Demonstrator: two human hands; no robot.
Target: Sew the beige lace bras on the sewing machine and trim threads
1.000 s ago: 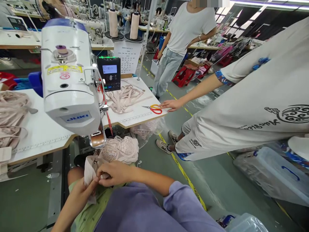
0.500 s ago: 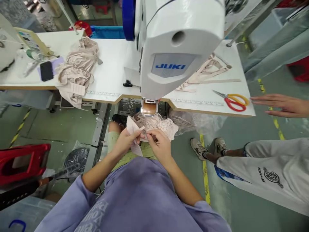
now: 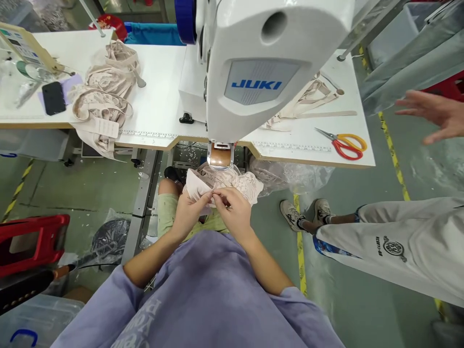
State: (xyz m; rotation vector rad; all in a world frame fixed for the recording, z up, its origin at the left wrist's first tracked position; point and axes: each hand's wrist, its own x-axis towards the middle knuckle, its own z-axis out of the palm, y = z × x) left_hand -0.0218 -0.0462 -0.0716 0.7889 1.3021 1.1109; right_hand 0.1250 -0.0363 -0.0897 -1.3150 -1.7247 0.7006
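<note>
My left hand (image 3: 190, 211) and my right hand (image 3: 232, 210) meet over my lap, both pinched on a beige lace garment piece (image 3: 242, 182). The fabric bunches just below the foot end of a white JUKI sewing machine (image 3: 261, 72). The fingertips of both hands touch at one edge of the cloth. What lies between the fingertips is too small to make out.
A white table (image 3: 159, 116) carries a heap of beige lace garments (image 3: 103, 96), a black phone (image 3: 53, 97), beige straps (image 3: 308, 104) and red-and-yellow scissors (image 3: 344, 143). Another person in white trousers (image 3: 406, 246) stands at the right, an open hand (image 3: 433, 113) raised. A red stool (image 3: 32, 241) sits left.
The view swung from the right side to straight down over the machine. The other person's hand lifted off the table edge by the scissors. My hands stayed pinched on the fabric.
</note>
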